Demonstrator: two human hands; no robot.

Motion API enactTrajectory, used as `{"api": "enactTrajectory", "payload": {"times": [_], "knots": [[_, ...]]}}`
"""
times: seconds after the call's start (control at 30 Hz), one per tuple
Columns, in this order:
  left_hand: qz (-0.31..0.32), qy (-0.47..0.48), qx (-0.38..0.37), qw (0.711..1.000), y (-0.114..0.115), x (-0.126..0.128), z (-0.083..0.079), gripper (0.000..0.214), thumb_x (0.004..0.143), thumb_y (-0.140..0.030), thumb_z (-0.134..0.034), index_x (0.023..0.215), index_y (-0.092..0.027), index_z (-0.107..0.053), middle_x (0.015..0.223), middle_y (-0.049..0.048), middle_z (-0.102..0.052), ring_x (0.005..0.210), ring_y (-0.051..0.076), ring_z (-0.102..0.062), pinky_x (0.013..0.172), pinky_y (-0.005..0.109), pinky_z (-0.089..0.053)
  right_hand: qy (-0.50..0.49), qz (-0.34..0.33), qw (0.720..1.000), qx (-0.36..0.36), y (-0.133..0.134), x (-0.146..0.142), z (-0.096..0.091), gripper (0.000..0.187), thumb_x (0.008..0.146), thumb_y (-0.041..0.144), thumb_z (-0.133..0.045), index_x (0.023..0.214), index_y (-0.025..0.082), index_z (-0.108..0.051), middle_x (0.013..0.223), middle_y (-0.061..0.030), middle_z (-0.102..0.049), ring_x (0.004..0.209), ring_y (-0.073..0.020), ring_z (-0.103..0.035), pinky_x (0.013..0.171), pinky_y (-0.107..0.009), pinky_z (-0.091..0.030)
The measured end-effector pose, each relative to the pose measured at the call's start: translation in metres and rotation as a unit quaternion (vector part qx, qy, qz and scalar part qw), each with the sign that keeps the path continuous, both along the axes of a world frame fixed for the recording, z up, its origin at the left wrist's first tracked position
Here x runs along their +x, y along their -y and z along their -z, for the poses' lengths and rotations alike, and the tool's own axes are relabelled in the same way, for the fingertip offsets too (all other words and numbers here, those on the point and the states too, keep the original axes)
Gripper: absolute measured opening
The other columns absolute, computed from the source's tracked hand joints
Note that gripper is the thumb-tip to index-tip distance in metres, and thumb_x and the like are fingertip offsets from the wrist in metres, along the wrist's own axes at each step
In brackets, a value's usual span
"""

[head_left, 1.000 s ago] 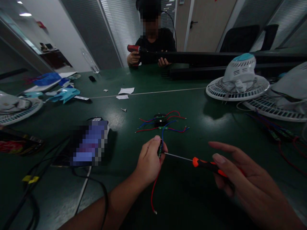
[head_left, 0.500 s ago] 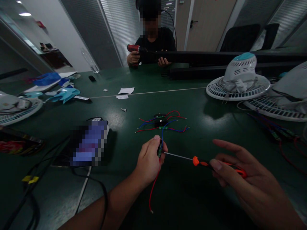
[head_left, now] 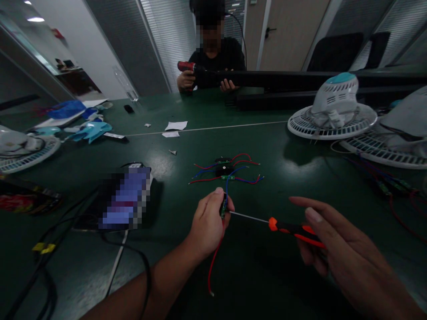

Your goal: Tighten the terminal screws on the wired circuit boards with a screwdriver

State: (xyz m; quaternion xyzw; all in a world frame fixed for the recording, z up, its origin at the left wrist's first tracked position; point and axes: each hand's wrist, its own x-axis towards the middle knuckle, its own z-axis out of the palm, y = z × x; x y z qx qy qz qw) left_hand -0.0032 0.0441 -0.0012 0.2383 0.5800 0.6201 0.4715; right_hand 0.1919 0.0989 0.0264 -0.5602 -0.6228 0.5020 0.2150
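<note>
My left hand (head_left: 208,224) is closed around a small green circuit board (head_left: 223,208), its lower part hidden by the fingers. From the board a blue wire (head_left: 227,182) runs up and a red wire (head_left: 211,271) hangs down. My right hand (head_left: 347,253) holds an orange and black screwdriver (head_left: 300,231) by the handle, thumb on one side and curled fingers below, forefinger stretched out. The metal shaft points left, its tip at the board by my left fingers. Just beyond lie more wired circuit boards (head_left: 228,178) with black parts.
A phone-like device with a lit screen (head_left: 126,195) and black cables (head_left: 145,266) lie at left. White fan parts (head_left: 333,122) stand at right, near more wired boards (head_left: 383,186). Across the green table, a person holds a red drill (head_left: 186,66) against a long black bar (head_left: 300,80).
My right thumb and fingers have shifted on the screwdriver handle, the thumb moving up and right, and the handle has turned. My left hand and the board stay nearly still.
</note>
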Motion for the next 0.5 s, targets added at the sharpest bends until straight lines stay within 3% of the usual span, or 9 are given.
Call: {"api": "enactTrajectory", "payload": {"times": [0.13,0.23,0.5], "knots": [[-0.001,0.006,-0.002,1.0,-0.0001,-0.0003,-0.0006,0.041,0.086,-0.049,-0.046,0.063,-0.016,-0.056,0.036,-0.0076,-0.037,0.032,0.006,-0.031,0.04,0.022,-0.026,0.011,-0.028,0.999,0.016,-0.0009,0.0003,-0.0013,0.071,0.082,0.069,-0.048,0.132,0.019,-0.053,0.046,0.0022,-0.061,0.039,-0.0163,-0.054,0.035,-0.026,-0.043],[0.001,0.002,-0.005,1.0,0.0,-0.0005,-0.0021,0.041,0.086,-0.048,-0.045,0.063,-0.016,-0.056,0.036,-0.0075,-0.037,0.032,0.007,-0.031,0.04,0.022,-0.026,0.008,-0.047,0.998,0.032,-0.0019,0.0037,0.001,0.062,0.083,0.066,-0.05,0.125,0.02,-0.056,0.048,0.0023,-0.061,0.039,-0.0158,-0.054,0.035,-0.025,-0.044],[0.002,-0.007,-0.006,1.0,0.0006,0.0002,-0.0024,0.041,0.087,-0.048,-0.044,0.062,-0.017,-0.055,0.038,-0.007,-0.037,0.034,0.007,-0.032,0.04,0.023,-0.026,-0.026,-0.022,0.998,0.06,-0.0005,0.0008,0.0036,0.059,0.077,0.063,-0.06,0.122,0.024,-0.054,0.056,0.0019,-0.063,0.048,-0.0172,-0.056,0.041,-0.027,-0.048]]}}
